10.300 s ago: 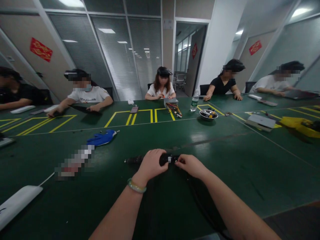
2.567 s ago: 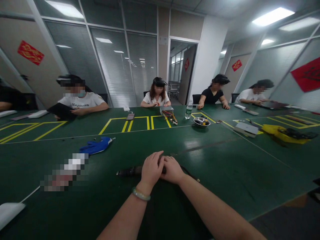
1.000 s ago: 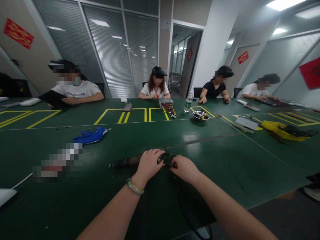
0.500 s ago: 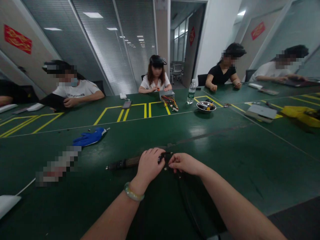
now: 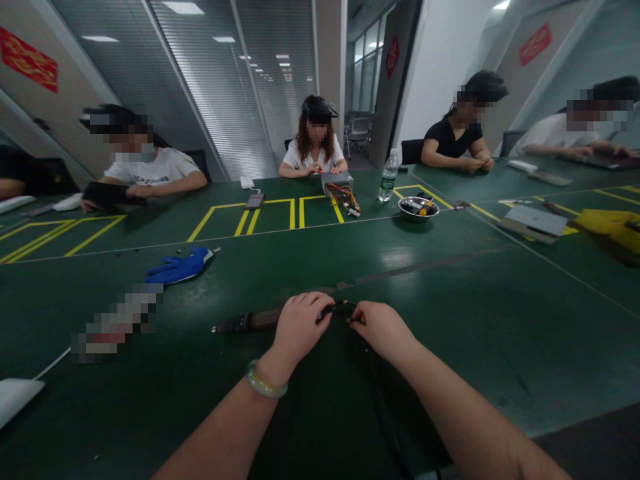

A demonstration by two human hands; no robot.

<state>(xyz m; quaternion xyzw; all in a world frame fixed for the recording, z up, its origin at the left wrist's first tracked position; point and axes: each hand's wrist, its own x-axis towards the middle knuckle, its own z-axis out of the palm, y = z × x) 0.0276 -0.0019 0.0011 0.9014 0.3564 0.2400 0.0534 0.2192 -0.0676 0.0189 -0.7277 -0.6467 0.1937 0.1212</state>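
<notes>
My left hand [image 5: 303, 328], with a bangle [image 5: 266, 380] at the wrist, is wrapped over the rear part of a brown and black electric screwdriver [image 5: 265, 320]. The tool lies on the green table, its metal tip pointing left, its grip end hidden under my palm. Just to the right, my right hand [image 5: 384, 328] has thumb and finger pinched on a thin black wire [image 5: 352, 305] with a small brass-coloured end. This wire leads towards the screwdriver's rear. A thick black cord [image 5: 381, 407] runs below my right hand to the table's near edge.
A blue glove [image 5: 180, 265] lies to the left beside a blurred-out item. Farther off stand a metal bowl [image 5: 419, 209] of small parts, a water bottle [image 5: 388, 176] and a grey box with coloured cables [image 5: 337, 181]. Several people sit across the table.
My right hand has shifted slightly right and now pinches the wire end more clearly. My left hand stays on the electric screwdriver. The view has tilted slightly.
</notes>
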